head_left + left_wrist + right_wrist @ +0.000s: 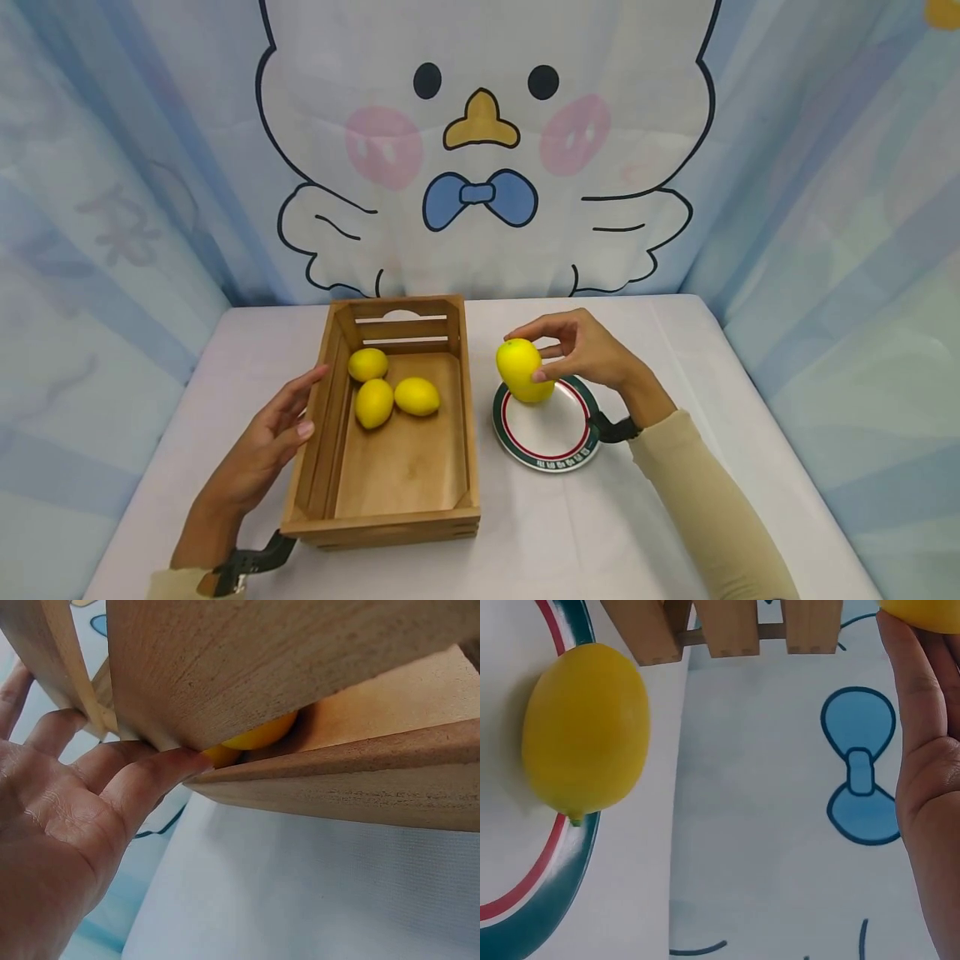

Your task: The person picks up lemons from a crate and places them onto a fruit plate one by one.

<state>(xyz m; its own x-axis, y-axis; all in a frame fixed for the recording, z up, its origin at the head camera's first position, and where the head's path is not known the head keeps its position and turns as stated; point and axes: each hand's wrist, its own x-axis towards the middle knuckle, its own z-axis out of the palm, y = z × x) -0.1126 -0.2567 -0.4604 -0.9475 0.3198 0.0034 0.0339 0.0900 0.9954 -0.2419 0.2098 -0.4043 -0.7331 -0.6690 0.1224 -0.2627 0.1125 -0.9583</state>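
My right hand (588, 350) holds a lemon (517, 365) between thumb and fingers, raised over the far side of a white plate (547, 429) with a green and red rim. A second lemon (585, 727) lies on that plate, mostly hidden behind the held one in the head view. On the left, my left hand (266, 442) touches the outer left wall of a slatted wooden crate (401, 492). Its fingers (150, 780) lie against the slats. Inside the crate are three lemons: one at the back (368, 365), one in front (374, 404), one to the right (417, 397).
A white cloth (622, 542) covers the table, with the plate just right of the crate. Behind the table hangs a curtain (480, 250) printed with a cartoon figure, and blue-white curtains (847, 250) close off the sides. Dark straps (615, 429) sit on both wrists.
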